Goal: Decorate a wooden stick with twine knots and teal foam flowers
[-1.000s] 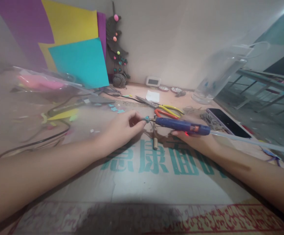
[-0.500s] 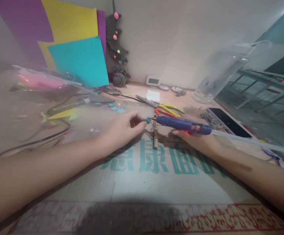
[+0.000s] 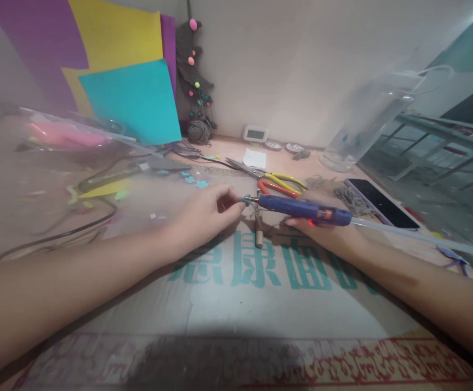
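Observation:
Between thumb and index finger, my left hand (image 3: pixel 215 210) pinches a small teal piece (image 3: pixel 246 200). My right hand (image 3: pixel 328 231) is wrapped round a blue glue gun (image 3: pixel 297 208), whose metal tip is at the teal piece; whether they touch is too small to tell. A clear glue stick (image 3: pixel 403 236) sticks out of the gun's back end, and a red light glows on its underside. Just beneath the nozzle lies a short brown wooden stick (image 3: pixel 259 233) with thin twine around it, on the printed board (image 3: pixel 236 309).
Behind my hands lie scissors (image 3: pixel 277 182) with red and yellow handles and teal cutouts (image 3: pixel 201 184). A phone (image 3: pixel 380 203) and twine are at the right, near a clear jug (image 3: pixel 354 130). Black cable (image 3: pixel 57 234) runs at left, below a plastic bag (image 3: pixel 69 133).
The glue gun has shifted very slightly left and down, its tip still at the teal piece. My left hand has hardly moved.

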{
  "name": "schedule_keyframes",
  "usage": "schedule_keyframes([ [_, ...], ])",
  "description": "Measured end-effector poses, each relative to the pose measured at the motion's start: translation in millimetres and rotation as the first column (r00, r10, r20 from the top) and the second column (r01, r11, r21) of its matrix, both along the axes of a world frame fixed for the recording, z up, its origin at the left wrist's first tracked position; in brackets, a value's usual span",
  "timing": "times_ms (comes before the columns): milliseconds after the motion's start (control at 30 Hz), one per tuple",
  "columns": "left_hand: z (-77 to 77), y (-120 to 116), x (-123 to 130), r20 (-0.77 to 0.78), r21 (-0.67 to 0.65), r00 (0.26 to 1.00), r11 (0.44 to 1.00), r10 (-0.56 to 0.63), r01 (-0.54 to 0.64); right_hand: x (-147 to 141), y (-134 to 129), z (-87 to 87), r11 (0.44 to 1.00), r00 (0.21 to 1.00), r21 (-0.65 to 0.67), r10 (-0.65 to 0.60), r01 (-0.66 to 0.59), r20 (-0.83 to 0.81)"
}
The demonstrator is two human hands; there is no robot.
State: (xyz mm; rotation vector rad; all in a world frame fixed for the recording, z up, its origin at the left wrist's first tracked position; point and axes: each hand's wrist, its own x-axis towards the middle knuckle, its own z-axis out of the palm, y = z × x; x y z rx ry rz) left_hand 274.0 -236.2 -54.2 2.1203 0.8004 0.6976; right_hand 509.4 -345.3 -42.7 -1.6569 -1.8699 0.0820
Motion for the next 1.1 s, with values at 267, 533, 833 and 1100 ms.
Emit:
schedule_keyframes([
  [267, -0.4, -0.4, -0.7, 0.005, 0.009, 1.0, 1.0, -0.001, 0.001, -1.1, 0.3, 2.1, 0.999, 1.0, 0.036, 0.02, -0.02, -0.007],
  [533, -2.1, 1.3, -0.6, 0.025, 0.001, 1.0, 1.0, 0.003, -0.003, -3.1, -1.4, 1.7, 0.998, 1.0, 0.064, 0.002, -0.002, -0.01],
  [833, -3.2, 4.1, 0.0, 0.065, -0.042, 0.997, 0.999, 0.028, -0.025, -0.1, 1.6, 2.3, 0.999, 0.998, 0.048, -0.01, 0.013, -0.059],
  [1100, -0.5, -1.0, 0.6, 0.052, -0.058, 0.999, 0.998, 0.007, -0.004, -1.5, -4.8, 25.6, 0.995, 0.96, 0.042, -0.073, 0.088, -0.27],
])
